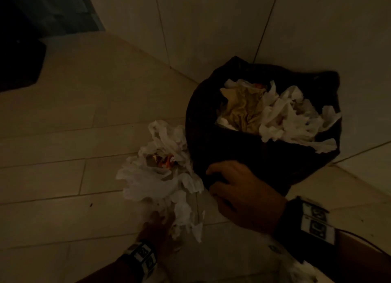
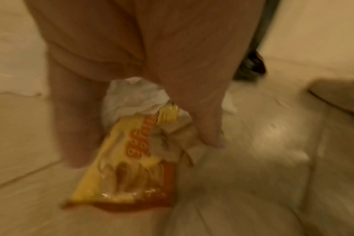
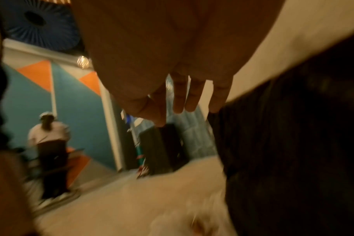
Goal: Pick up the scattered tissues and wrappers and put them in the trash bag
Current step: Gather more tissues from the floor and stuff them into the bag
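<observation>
Beside the trash bag (image 1: 203,117) rim, left hand (image 1: 157,229) gripping tissues (image 1: 160,177) and wrapper (image 2: 129,167), right hand (image 1: 243,194) spread on bag edge.

The left grip (image 1: 157,229) is largely buried under the bunch of tissues (image 1: 160,177) it carries. Motion blur smears the wrapper (image 2: 129,174) between its fingers, so the orange lettering is unreadable. The right grip's (image 1: 243,195) fingertips probably curl under the trash bag (image 1: 243,155) rim, unseen.
</observation>
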### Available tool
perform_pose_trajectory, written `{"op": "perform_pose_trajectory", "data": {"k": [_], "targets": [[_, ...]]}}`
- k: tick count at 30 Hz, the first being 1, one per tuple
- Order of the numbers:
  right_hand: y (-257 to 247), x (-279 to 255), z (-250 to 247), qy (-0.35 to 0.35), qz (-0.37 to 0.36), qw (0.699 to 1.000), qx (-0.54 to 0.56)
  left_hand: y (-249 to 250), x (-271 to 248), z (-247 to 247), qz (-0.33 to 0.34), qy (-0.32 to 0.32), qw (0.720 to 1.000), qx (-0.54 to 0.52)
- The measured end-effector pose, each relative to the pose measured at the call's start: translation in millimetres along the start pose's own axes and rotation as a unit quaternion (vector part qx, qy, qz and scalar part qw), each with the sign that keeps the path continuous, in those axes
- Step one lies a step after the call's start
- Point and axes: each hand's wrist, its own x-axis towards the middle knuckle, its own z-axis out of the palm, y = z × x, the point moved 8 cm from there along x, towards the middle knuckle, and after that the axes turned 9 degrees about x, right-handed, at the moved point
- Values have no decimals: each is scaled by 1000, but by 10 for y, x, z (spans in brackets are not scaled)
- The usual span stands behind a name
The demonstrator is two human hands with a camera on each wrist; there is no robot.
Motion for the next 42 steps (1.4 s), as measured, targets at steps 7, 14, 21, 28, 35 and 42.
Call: {"op": "perform_pose_trajectory", "data": {"k": [7, 14, 21, 28, 35, 42], "targets": [[84, -83, 728, -78, 12, 995, 68, 185, -12, -53, 89, 8, 996, 1], [825, -485, 1978, -256, 102, 961, 32, 677, -162, -504, 207, 57, 977, 0], [1057, -302, 2342, -229, 54, 971, 46, 846, -216, -616, 274, 102, 956, -30], [1372, -199, 2498, -321, 180, 925, 95, 655, -338, -760, 285, 131, 949, -18], [1556, -941, 2327, -232, 351, 864, 275, 474, -696, -1700, 320, 318, 868, -209], [1582, -1400, 1650, -124, 349, 897, 240, 507, -1717, -3156, 375, 445, 722, -374]]}}
